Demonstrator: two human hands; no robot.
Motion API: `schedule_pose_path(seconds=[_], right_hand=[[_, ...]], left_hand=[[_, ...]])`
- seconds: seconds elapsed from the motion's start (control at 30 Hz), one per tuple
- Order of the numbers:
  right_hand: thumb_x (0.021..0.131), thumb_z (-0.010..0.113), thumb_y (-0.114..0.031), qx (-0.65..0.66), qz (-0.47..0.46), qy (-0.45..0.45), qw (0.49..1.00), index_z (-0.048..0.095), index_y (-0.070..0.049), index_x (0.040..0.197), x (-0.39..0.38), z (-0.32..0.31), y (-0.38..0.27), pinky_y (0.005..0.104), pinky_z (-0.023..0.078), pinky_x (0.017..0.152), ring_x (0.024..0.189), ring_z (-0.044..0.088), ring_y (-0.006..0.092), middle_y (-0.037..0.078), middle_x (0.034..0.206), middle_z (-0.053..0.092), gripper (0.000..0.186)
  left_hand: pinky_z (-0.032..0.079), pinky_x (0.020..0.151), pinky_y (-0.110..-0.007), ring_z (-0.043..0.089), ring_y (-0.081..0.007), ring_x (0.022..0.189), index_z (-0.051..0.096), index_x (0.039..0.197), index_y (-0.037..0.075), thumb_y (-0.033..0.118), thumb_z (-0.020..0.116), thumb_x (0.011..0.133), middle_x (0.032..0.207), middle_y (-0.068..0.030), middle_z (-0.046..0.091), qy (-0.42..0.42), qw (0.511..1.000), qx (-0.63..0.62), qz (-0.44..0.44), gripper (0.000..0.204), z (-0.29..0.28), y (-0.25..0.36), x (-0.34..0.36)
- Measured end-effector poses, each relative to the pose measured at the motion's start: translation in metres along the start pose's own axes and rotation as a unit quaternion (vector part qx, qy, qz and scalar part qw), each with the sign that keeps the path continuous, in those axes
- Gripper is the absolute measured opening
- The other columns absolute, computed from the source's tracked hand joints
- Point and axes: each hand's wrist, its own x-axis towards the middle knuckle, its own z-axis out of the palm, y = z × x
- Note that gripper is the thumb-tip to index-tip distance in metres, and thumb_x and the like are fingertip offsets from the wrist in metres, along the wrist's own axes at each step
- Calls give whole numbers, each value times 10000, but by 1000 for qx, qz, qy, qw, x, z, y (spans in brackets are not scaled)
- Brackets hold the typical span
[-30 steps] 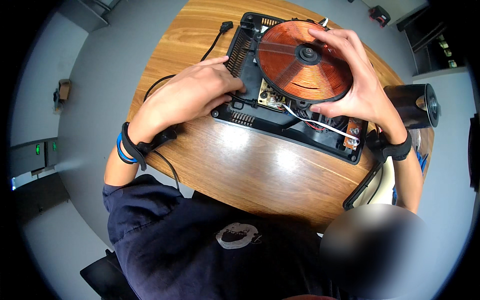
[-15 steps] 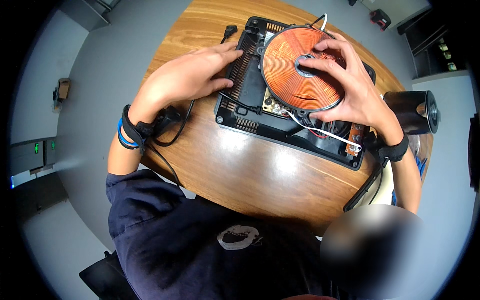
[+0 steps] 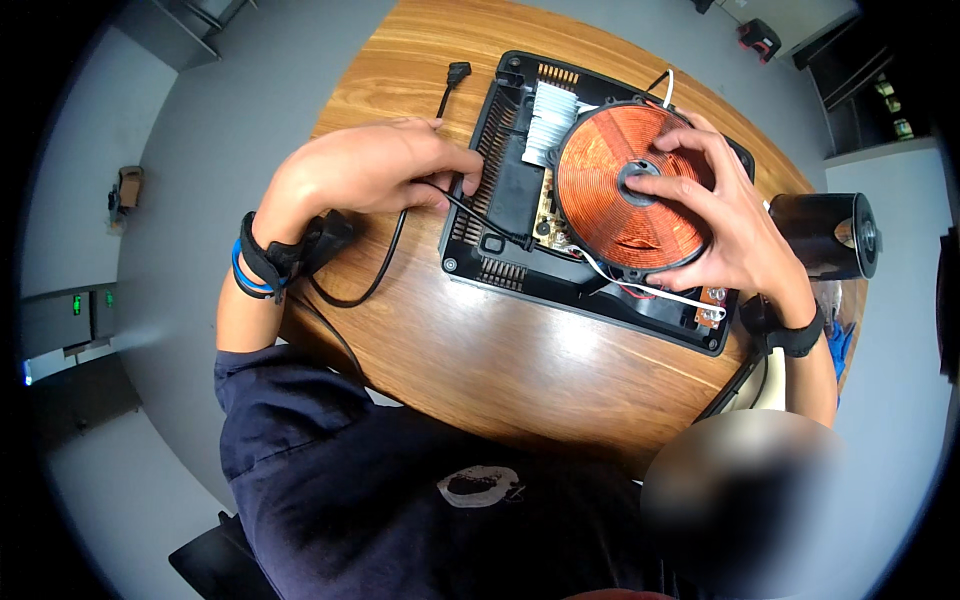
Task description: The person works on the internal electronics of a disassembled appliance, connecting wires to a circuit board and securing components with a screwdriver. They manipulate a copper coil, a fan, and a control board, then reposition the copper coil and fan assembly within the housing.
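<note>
An opened black appliance housing point(image 3: 560, 285) lies on the wooden table. Above its circuit board point(image 3: 547, 208) sits a round copper induction coil point(image 3: 600, 190). My right hand point(image 3: 725, 200) is closed on the coil, with fingers at its centre hole and far side and the thumb at the near rim. At the housing's left edge, my left hand point(image 3: 385, 170) has its fingers curled round a black power cord point(image 3: 485, 220), which runs to the board. A pale finned heat sink point(image 3: 550, 122) shows left of the coil. White wires point(image 3: 650, 292) trail from beneath the coil.
The cord's plug point(image 3: 459, 70) rests on the table point(image 3: 540, 370) beyond my left hand. A black cylinder point(image 3: 820, 236) lies to the right of the housing. A small board point(image 3: 712, 305) sits in the housing's near right corner.
The coil has shifted right and nearer with my right hand, uncovering more of the heat sink. My left fingers, stretched over the vent slots before, are now curled at the cord.
</note>
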Motion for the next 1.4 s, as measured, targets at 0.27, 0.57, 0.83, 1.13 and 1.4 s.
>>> schedule_pose_path(seconds=[0.27,0.57,0.83,1.13,1.4], right_hand=[[581,1084,-462,-4,14,-4,1000,798,-287,1460,-14,1,-5,754,376,1315,1673,403,527,118,1613,562,940],[578,1096,-431,-9,16,1,1000,801,-270,1437,-16,-6,-7,722,399,1310,1651,429,530,118,1597,570,922],[569,1089,-417,-24,20,26,999,799,-250,1443,-11,-10,-5,661,441,1300,1599,493,493,122,1581,575,935],[554,1072,-417,-46,29,36,998,810,-227,1453,-12,-18,-11,634,482,1276,1539,558,460,134,1560,600,956],[555,1063,-412,15,49,73,996,820,-186,1477,-26,-26,-18,579,496,1273,1496,597,436,162,1519,608,980]], left_hand=[[525,1121,-517,726,-375,1091,681,1139,79,142,837,1020,977,-101,757,67,996,41,32,205,-7,-22,11],[535,1124,-503,672,-381,1230,711,1158,48,155,835,1006,1158,-115,711,102,985,110,83,223,-10,-3,12],[553,1129,-484,691,-394,1270,766,1260,36,251,759,1087,1199,-156,760,32,983,124,135,275,17,32,27],[620,938,-504,756,-387,1179,745,1212,80,241,692,1119,1150,-129,792,61,980,153,110,193,18,34,21],[611,896,-506,768,-415,1115,765,1230,52,249,706,1116,1168,-147,794,45,992,99,58,234,9,37,9]])
